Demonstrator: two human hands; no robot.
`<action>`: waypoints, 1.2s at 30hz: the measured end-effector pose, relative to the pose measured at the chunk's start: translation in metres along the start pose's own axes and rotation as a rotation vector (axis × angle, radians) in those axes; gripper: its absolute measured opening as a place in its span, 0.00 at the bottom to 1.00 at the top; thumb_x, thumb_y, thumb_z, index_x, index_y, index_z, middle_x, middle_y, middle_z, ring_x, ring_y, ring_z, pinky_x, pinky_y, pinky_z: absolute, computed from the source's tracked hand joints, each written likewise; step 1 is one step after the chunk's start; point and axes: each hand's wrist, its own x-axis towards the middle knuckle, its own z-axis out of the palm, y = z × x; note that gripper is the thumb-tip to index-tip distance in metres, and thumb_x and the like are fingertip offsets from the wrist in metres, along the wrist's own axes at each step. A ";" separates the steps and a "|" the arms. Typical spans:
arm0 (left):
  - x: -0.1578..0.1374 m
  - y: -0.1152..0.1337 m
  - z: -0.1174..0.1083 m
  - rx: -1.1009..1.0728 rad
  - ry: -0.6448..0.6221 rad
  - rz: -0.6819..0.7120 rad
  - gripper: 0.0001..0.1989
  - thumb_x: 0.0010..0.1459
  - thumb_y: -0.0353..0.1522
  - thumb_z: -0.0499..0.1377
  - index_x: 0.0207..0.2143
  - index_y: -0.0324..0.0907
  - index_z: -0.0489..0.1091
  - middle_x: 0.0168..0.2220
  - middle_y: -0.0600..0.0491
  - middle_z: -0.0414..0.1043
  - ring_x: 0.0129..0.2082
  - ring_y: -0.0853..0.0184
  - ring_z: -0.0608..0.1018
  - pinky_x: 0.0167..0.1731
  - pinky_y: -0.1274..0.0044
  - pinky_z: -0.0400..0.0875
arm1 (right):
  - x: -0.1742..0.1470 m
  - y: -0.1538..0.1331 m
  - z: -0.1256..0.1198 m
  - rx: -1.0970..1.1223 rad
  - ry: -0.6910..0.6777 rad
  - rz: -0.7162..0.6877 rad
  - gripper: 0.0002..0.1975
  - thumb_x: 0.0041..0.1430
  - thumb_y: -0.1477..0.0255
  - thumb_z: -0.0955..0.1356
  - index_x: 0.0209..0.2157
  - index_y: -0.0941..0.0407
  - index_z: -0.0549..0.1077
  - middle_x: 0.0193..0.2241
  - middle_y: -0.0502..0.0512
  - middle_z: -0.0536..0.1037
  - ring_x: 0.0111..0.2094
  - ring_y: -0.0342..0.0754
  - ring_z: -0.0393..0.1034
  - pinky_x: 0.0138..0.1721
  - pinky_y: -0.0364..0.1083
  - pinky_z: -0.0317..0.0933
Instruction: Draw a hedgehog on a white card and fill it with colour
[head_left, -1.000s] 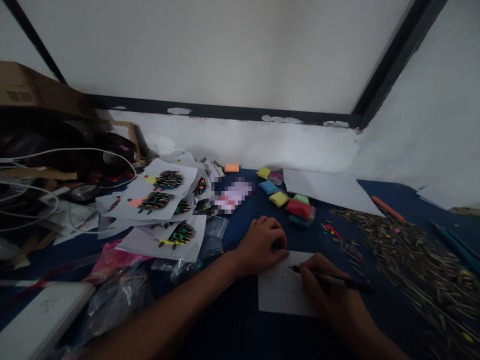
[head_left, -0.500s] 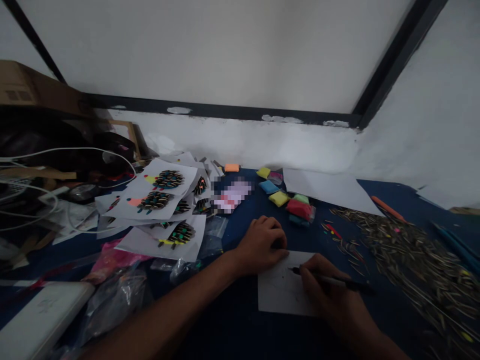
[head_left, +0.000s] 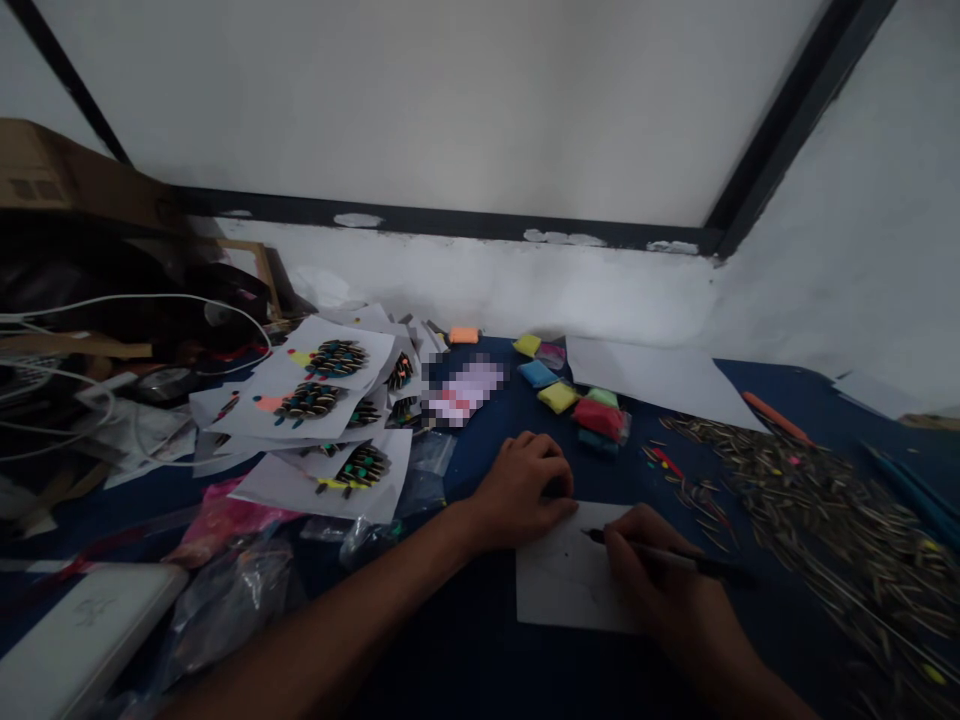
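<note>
A small white sheet of paper point(head_left: 555, 590) lies on the dark blue table, with faint pen lines and a dot on it. My left hand point(head_left: 525, 490) rests at the upper left edge of this sheet, its fingers curled and its thumb pressing on the paper. Between the thumb and fingers of my right hand point(head_left: 667, 580) is a black pen point(head_left: 679, 560). The pen's tip is at the upper part of the sheet, but whether it touches is hard to tell. My right hand covers the sheet's right side.
Left of my hands lie papers point(head_left: 292, 345) bearing hedgehog-like seed figures, plus plastic bags point(head_left: 232, 600) and a white box-like object point(head_left: 90, 630). Small coloured packets point(head_left: 559, 397) sit ahead. Striped seeds point(head_left: 825, 510) spread at right, near an orange tool point(head_left: 776, 418). A larger white sheet point(head_left: 652, 375) lies behind.
My right hand and the pen have shifted slightly to the right, the tip a little higher on the sheet. My left hand stays in place.
</note>
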 end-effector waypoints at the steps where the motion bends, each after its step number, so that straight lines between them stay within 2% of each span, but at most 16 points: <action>1: 0.000 0.000 0.000 0.003 -0.001 -0.001 0.04 0.51 0.33 0.62 0.29 0.42 0.71 0.40 0.53 0.68 0.44 0.63 0.68 0.43 0.69 0.60 | 0.000 0.000 0.000 -0.003 -0.003 -0.003 0.12 0.60 0.65 0.59 0.25 0.53 0.64 0.21 0.47 0.68 0.22 0.44 0.67 0.22 0.42 0.59; 14: 0.000 -0.001 0.001 -0.009 0.011 0.004 0.04 0.51 0.33 0.62 0.29 0.42 0.71 0.41 0.53 0.68 0.44 0.63 0.68 0.43 0.69 0.59 | -0.001 -0.003 -0.002 0.023 -0.048 0.006 0.11 0.60 0.65 0.59 0.26 0.52 0.65 0.20 0.47 0.68 0.21 0.43 0.66 0.20 0.41 0.58; 22: 0.000 0.000 0.000 0.006 -0.002 0.000 0.04 0.52 0.34 0.62 0.30 0.43 0.71 0.41 0.53 0.68 0.44 0.63 0.68 0.43 0.69 0.59 | 0.002 -0.006 -0.002 0.008 0.019 -0.055 0.11 0.60 0.66 0.60 0.24 0.52 0.64 0.18 0.46 0.67 0.19 0.43 0.65 0.20 0.41 0.57; 29: 0.000 -0.002 0.001 -0.001 0.015 0.014 0.04 0.51 0.33 0.62 0.29 0.42 0.71 0.40 0.53 0.68 0.43 0.63 0.68 0.43 0.70 0.59 | 0.000 -0.004 -0.002 0.011 -0.029 -0.011 0.11 0.60 0.66 0.60 0.24 0.52 0.63 0.19 0.46 0.68 0.20 0.43 0.66 0.20 0.41 0.58; 36: 0.000 -0.001 0.001 0.010 0.006 0.005 0.04 0.52 0.34 0.62 0.30 0.43 0.71 0.41 0.53 0.68 0.44 0.63 0.68 0.43 0.70 0.59 | 0.000 -0.001 0.000 -0.002 -0.003 -0.053 0.11 0.60 0.67 0.60 0.24 0.52 0.62 0.19 0.46 0.68 0.21 0.43 0.66 0.22 0.41 0.58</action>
